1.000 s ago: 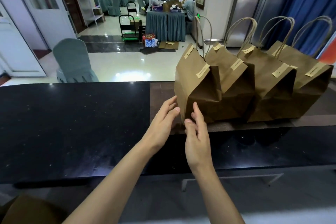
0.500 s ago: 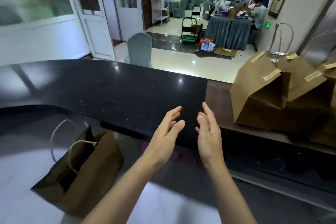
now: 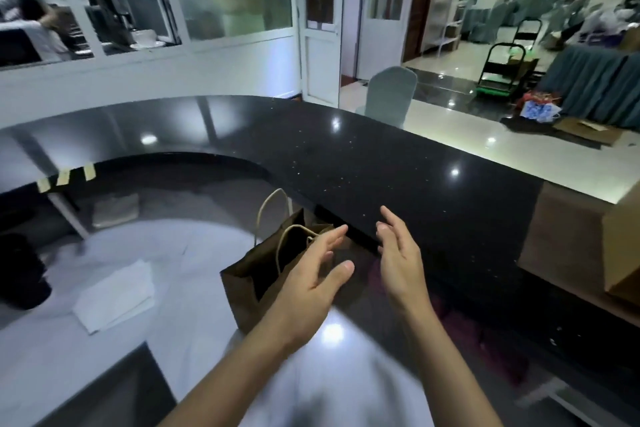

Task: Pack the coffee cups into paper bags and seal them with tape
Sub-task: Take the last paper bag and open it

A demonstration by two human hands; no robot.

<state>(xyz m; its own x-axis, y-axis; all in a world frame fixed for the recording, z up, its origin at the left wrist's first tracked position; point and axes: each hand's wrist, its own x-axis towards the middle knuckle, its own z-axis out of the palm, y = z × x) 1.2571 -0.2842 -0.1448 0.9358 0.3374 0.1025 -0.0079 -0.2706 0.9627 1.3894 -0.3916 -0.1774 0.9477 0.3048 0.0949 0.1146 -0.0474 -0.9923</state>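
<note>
Both hands are coming in empty here. The left hand [image 3: 313, 279] is hanging loose-fingered right in front of the open paper bag [image 3: 258, 282], and the right hand [image 3: 398, 253] is floating beside it over the edge of the black counter [image 3: 398, 177], fingers relaxed and gripping nothing.

The bag is standing upright on the pale lower worktop [image 3: 180, 333], tucked just under the counter's lip, its mouth gaping and its twisted cord handles [image 3: 273, 208] sticking up. Whether a cup is already inside, the dark interior is not showing.

By the look of it, this is going to be a light, floppy thing to handle: thin kraft paper that creases and caves if squeezed, likely to tip while it is empty. The sensible hold looks like the cord handles, or the top rim pinched from both sides, rather than the soft side walls.

Against a second ago, the view is swinging well to the left. The row of taped, sealed bags that the hands were touching is now almost out of sight, only a brown corner [image 3: 623, 253] showing at the far right, and the hands are leaving them and travelling across to this unsealed one. Three strips of tape [image 3: 65, 178] are waiting on the counter edge at left.
</note>
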